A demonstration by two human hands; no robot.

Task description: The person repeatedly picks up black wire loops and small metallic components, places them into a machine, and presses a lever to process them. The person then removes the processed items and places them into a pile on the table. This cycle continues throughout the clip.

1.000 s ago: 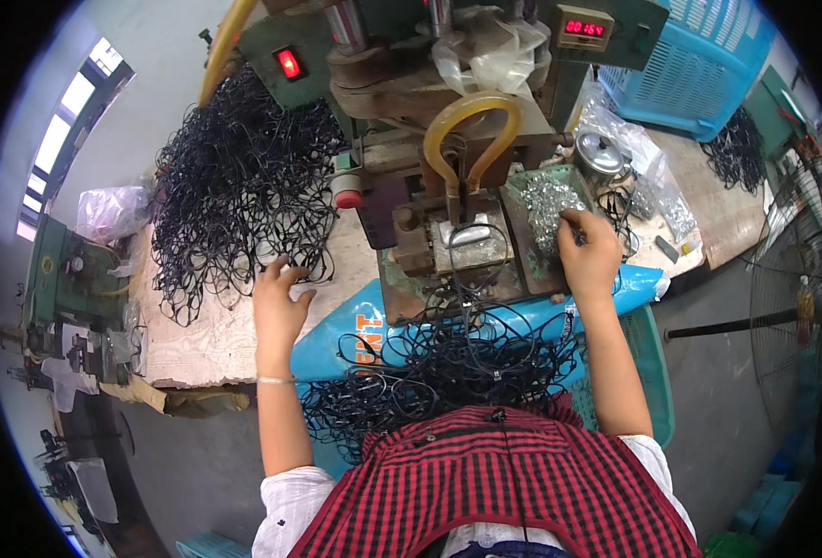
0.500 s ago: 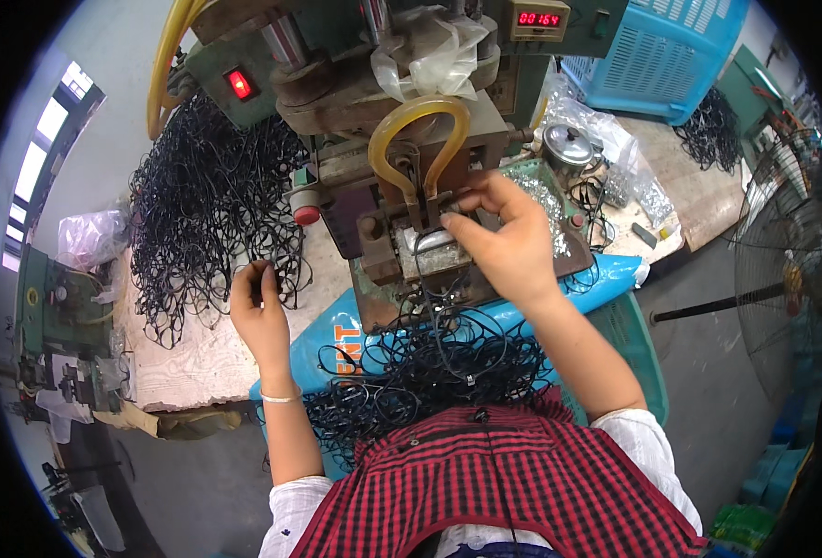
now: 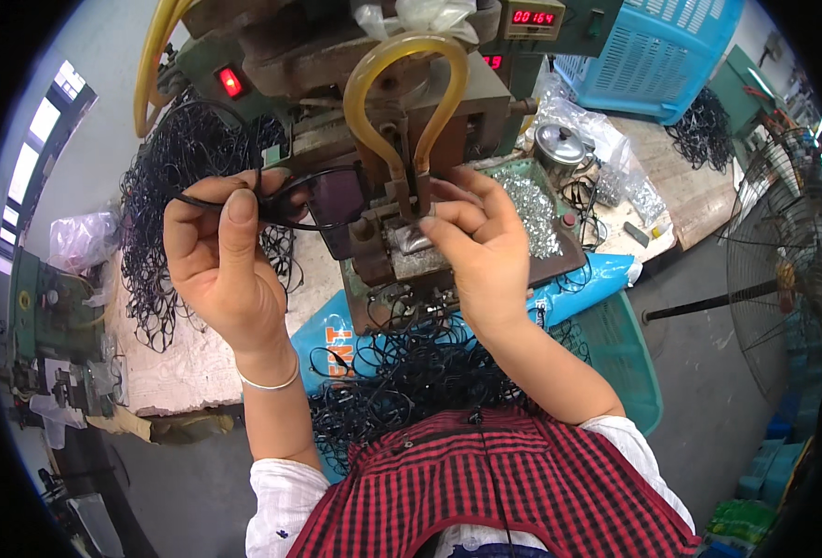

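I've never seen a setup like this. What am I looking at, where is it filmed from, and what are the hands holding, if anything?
There's no robot: these are a person's bare hands. Every picture comes from a fisheye camera worn on the head, looking down, so straight edges bend. The left hand holds up a looped black cord. The right hand is at the machine, by a bent yellow tube; whether its fingers grip anything is hidden. A pile of cords lies on the table at left; a tray of shiny bits and a lidded pot stand at right.
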